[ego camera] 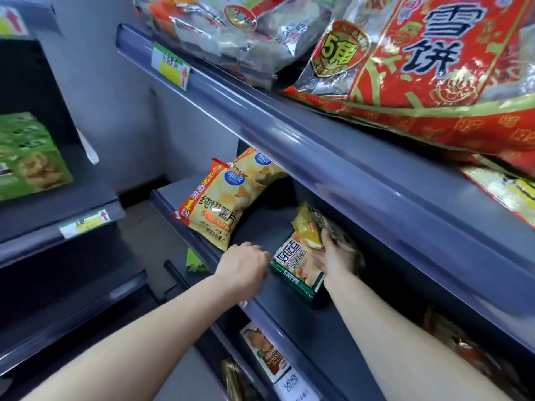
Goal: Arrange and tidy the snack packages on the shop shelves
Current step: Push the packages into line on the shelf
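— Where was the packet you were sorting?
— On the middle shelf. The green-edged packet lay near the front lip, at about five o'clock from two yellow crisp bags that leaned together.
— And your hands?
— My right hand gripped that packet from its three o'clock side, with the thumb curled over a crumpled yellow packet at its far end. My left hand hovered at the packet's nine o'clock, fingers curled under. The tips were hidden, so I couldn't tell whether it held anything.
— Anything above?
— A big red rice-cracker bag overhung the top shelf at one o'clock.
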Available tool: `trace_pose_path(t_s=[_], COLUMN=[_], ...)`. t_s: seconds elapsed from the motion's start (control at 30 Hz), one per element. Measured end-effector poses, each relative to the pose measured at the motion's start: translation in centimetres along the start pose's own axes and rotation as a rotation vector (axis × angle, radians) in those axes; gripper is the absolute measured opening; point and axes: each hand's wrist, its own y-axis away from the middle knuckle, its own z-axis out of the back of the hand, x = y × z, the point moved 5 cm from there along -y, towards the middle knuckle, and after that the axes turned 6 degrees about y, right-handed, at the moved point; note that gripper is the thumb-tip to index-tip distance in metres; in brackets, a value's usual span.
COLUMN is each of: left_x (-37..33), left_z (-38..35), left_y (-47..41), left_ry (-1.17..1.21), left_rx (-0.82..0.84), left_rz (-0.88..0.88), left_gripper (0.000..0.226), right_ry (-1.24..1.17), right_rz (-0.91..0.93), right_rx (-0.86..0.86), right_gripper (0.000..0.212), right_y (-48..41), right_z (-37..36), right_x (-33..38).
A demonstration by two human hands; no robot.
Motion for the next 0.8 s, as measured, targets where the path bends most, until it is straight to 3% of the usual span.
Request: trace_pose_path(t_s=[0.2,0.3,0.4,0.47,0.57,0.7,0.8], left_x=[-0.4,-1.3,-2.5,-3.6,-6.5,-11.3,-14.8], left_z=[0.0,0.4,0.8,1.3,2.9,5.6,6.1], left_y=[-1.2,-1.2,-0.4,0.5,2.8,6.4,8.7], left_ry=[-0.009,0.01,0.062,0.08,0.072,0.148,0.117], left_rx=[0.022,0.01,-0.021,-0.087,-0.251,-0.437,-0.369], left_rz=[-0.014,0.009,0.037,0.048,0.04,-0.103,-0.17], left_gripper=[0.029,0.028,0.035,0.043,0.042,0.04,0.067], right_ry=[0.149,0.233,0.319,0.387,0.494,0.73,0.887], right_rz=[0.055,0.154,0.263,0.333,0.443,0.585,0.758], right_rx=[-0.201,-0.201,-0.178,-0.221,-0.341,-0.422,-0.381], right_gripper=[0.01,0.028,0.024,0.012,0.013,0.009,0.016], right_y=[-0.5,1.7,3.1,4.3,6.8,11.6,15.5], right_z=[3.3,5.2,7.3,8.9,11.9,16.0,18.0], right_x=[-1.2,-0.3,0.1,0.4,1.0,1.0,0.3])
